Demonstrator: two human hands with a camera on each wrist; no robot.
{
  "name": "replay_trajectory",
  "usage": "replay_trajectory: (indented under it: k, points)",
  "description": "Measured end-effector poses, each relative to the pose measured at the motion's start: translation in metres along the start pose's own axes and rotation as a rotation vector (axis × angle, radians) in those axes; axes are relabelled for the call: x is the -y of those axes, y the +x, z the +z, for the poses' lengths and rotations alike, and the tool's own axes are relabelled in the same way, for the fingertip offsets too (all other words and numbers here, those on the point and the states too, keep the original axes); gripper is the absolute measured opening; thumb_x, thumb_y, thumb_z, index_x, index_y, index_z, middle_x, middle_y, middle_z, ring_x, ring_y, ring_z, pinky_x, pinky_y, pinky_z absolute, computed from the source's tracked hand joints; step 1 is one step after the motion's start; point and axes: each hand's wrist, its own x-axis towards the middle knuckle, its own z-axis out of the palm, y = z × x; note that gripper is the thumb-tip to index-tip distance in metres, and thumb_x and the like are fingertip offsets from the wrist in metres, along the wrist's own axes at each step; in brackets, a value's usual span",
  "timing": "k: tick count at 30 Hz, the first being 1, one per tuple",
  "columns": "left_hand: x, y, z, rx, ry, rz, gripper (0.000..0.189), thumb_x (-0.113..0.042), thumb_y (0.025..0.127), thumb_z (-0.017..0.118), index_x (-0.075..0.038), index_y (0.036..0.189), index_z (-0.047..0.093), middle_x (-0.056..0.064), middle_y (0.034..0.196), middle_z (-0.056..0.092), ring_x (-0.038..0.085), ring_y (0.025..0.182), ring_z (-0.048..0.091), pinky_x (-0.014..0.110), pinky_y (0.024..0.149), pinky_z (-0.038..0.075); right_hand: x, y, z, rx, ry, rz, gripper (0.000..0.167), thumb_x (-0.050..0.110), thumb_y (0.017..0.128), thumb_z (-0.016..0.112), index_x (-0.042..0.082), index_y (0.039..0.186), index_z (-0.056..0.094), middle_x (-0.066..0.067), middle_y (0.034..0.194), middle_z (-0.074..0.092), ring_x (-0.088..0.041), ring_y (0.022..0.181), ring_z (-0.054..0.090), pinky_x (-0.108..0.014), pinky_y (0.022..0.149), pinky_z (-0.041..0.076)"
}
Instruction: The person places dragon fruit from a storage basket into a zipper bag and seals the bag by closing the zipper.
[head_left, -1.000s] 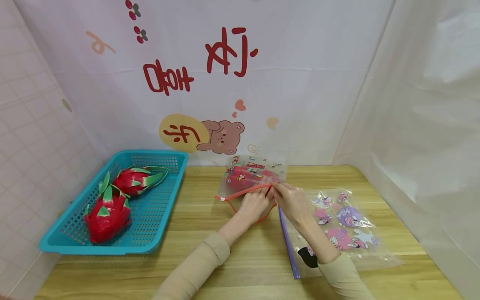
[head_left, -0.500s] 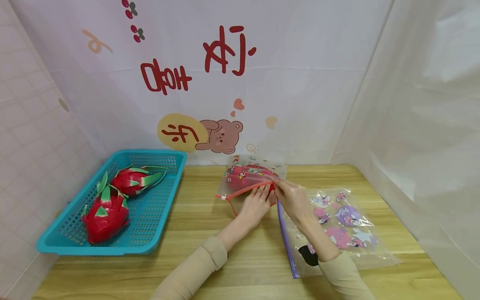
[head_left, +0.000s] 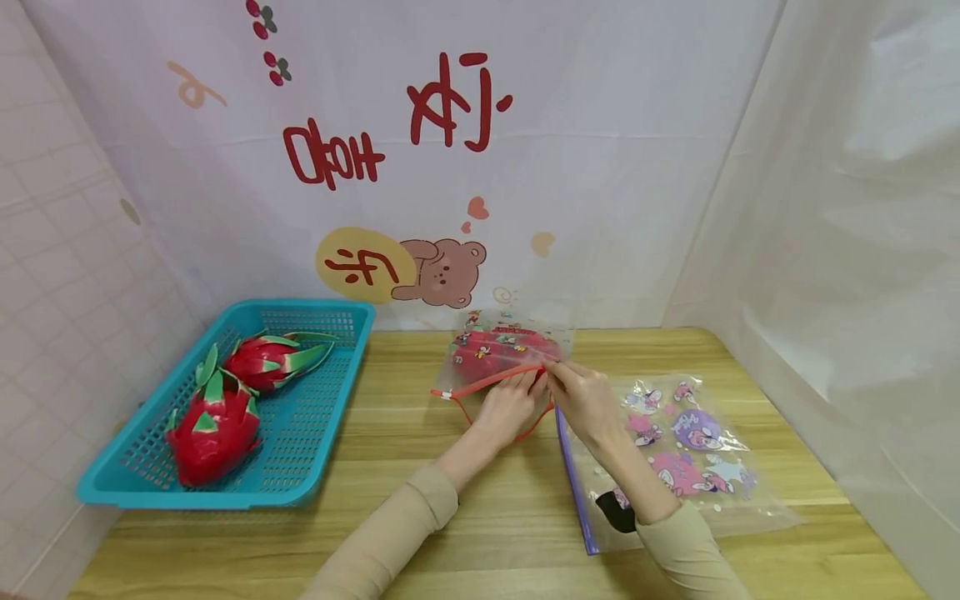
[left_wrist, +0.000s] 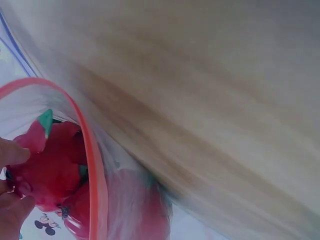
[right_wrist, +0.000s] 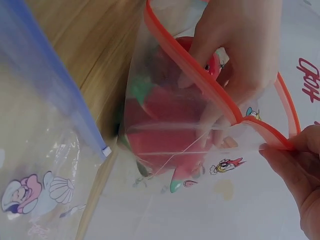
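Observation:
A clear zip bag with a red zip edge and cartoon prints lies at the back middle of the table, its mouth spread towards me. Red dragon fruits show through its film. My left hand reaches in through the mouth. In the left wrist view its fingertips grip a dragon fruit just inside the red rim, and another red fruit shows behind the film. At the right end of the mouth, my right hand pinches the red zip edge between thumb and fingers.
A blue plastic basket at the left holds two dragon fruits. To the right, partly under my right forearm, lies a flat clear bag with a purple zip edge. A printed cloth hangs behind the table.
My left hand shifts slightly inside the mouth of the bag, and the mouth's lower edge moves a little. The right hand keeps its pinch on the red edge.

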Motion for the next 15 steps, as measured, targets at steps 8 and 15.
replay_trajectory:
  k: [8, 15]
  points:
    - [0.002, 0.000, -0.003, 0.084, -0.057, 0.051, 0.054, -0.021, 0.088, 0.065, -0.023, 0.140, 0.048, 0.000, 0.140, 0.052, 0.012, 0.123, 0.055, 0.023, 0.094, 0.050, -0.005, -0.003, -0.001, 0.002, 0.012, 0.006, 0.019, -0.009, 0.075, 0.069, -0.003, 0.092, 0.073, -0.014, 0.078, 0.072, -0.019, 0.058, 0.065, -0.026, 0.051, 0.050]
    - [0.016, -0.025, -0.017, -0.130, -0.179, 0.169, 0.032, -0.021, 0.087, 0.066, -0.019, 0.118, 0.065, 0.002, 0.130, 0.062, 0.016, 0.121, 0.059, 0.029, 0.097, 0.050, -0.013, -0.008, -0.002, 0.001, -0.004, -0.076, 0.021, -0.008, 0.074, 0.070, 0.001, 0.093, 0.072, -0.010, 0.080, 0.072, -0.022, 0.065, 0.069, -0.027, 0.056, 0.055]
